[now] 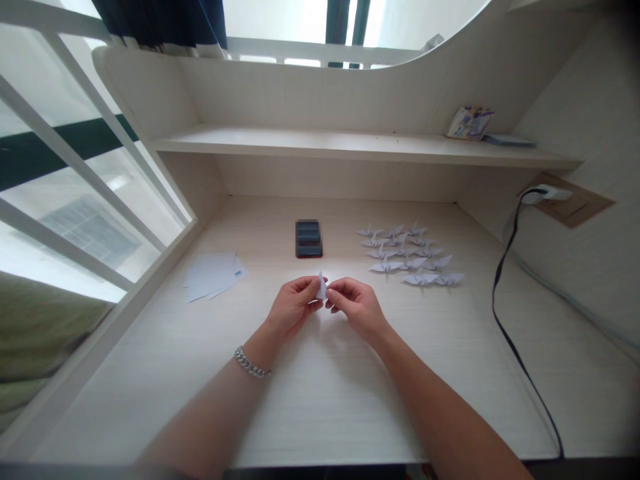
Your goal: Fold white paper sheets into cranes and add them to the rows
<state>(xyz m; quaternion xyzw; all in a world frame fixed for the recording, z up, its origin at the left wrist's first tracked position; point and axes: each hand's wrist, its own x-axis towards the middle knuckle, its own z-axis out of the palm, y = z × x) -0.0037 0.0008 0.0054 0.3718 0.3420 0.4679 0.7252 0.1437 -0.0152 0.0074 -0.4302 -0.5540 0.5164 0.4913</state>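
A small piece of folded white paper (321, 287) is held upright between my two hands above the desk. My left hand (296, 300) pinches it from the left, thumb in front. From the other side, the fingertips of my right hand (354, 301) close on its right edge. The fold's exact shape is too small to make out. To the right lie several folded paper cranes (407, 257), set out in rough rows. Loose sheets of white paper (210, 277) rest at the left, one bearing a small blue mark.
A dark phone-like device (309, 239), its screen blurred, lies beyond my hands. A black cable (495, 300) runs from the wall socket (575, 200) down the right side. The shelf (310, 143) above carries a colourful packet (470, 123). White rails (85, 160) border the left.
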